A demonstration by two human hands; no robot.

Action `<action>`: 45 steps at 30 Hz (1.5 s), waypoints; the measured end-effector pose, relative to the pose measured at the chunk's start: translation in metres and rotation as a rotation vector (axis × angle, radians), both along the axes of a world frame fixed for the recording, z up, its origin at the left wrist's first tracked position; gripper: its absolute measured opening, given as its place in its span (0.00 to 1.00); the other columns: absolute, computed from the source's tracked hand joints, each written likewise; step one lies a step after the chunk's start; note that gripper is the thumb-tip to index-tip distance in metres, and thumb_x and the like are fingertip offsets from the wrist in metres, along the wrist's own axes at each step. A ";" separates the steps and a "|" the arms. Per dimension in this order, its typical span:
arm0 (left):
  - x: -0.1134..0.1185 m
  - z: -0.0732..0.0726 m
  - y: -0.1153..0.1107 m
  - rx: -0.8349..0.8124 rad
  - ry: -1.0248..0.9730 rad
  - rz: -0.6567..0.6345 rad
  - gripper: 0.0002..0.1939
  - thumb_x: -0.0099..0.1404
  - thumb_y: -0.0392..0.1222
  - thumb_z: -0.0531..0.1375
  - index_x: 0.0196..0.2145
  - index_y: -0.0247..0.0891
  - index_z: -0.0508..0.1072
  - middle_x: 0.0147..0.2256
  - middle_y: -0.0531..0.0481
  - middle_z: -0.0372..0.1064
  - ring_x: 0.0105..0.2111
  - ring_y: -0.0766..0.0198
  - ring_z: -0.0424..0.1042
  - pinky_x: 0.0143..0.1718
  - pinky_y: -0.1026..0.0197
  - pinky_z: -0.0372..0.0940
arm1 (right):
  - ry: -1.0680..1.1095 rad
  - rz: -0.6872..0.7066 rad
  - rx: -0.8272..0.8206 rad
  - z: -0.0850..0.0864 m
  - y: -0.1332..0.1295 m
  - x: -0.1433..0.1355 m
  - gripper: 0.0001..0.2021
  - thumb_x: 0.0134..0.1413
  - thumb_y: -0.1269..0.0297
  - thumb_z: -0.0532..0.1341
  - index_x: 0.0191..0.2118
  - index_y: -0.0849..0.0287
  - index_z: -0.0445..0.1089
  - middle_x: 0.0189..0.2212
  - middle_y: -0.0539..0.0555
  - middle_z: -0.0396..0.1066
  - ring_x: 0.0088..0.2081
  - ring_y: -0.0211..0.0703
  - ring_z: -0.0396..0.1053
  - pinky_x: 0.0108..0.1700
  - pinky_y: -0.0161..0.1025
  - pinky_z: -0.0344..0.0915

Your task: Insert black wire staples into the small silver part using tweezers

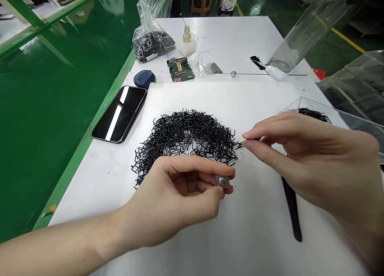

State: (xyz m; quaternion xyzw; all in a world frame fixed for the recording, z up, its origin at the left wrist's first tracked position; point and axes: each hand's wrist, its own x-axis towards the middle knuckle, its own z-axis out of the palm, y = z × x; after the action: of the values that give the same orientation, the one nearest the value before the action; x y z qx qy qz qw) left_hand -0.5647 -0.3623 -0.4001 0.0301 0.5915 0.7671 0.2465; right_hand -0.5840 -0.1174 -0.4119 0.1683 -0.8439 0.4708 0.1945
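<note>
My left hand [192,192] is closed in a pinch on a small shiny grey piece [222,181], held between thumb and fingers above the white table [234,244]. Just behind it lies an arc-shaped pile of short, bent black pins [192,124]. To the right, my right hand [303,152] has its thumb and forefinger pressed together near the pile's right end; whatever might be between those tips is too small to make out. Below my right hand a black, slim-handled tool [291,212] lies on the table, its upper part hidden.
A phone [120,114] and a dark blue case [144,79] lie at the left. Further back are a bag of black pieces [151,44], a small bottle [187,44], a green packet [180,69] and a thin metal rod [270,74]. A clear tube [303,36] and clear box [357,118] stand right.
</note>
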 end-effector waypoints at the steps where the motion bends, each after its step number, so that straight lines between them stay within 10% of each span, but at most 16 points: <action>1: -0.001 0.000 -0.001 0.020 -0.010 0.004 0.27 0.57 0.15 0.68 0.41 0.46 0.93 0.38 0.57 0.92 0.41 0.60 0.94 0.46 0.71 0.85 | -0.035 0.010 -0.046 0.001 -0.001 0.000 0.15 0.65 0.74 0.76 0.45 0.40 0.89 0.38 0.47 0.86 0.37 0.45 0.82 0.33 0.44 0.78; 21: -0.010 -0.007 -0.003 0.200 -0.118 0.034 0.14 0.69 0.23 0.76 0.41 0.43 0.92 0.42 0.54 0.93 0.43 0.67 0.93 0.50 0.72 0.85 | -0.180 0.228 -0.238 0.014 -0.010 0.015 0.17 0.62 0.77 0.76 0.43 0.40 0.89 0.42 0.45 0.91 0.42 0.47 0.90 0.44 0.37 0.90; 45: -0.007 -0.007 -0.004 0.236 -0.245 0.045 0.11 0.63 0.30 0.84 0.38 0.42 0.92 0.40 0.55 0.93 0.40 0.69 0.92 0.47 0.74 0.84 | -0.010 0.071 -0.133 0.007 -0.021 0.034 0.24 0.60 0.80 0.76 0.58 0.49 0.80 0.43 0.38 0.91 0.41 0.32 0.90 0.63 0.21 0.79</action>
State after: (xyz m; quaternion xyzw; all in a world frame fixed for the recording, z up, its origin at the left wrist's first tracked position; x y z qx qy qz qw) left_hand -0.5716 -0.3665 -0.4075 -0.0479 0.4632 0.8346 0.2942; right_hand -0.5500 -0.1380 -0.4048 0.1827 -0.8052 0.5333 0.1843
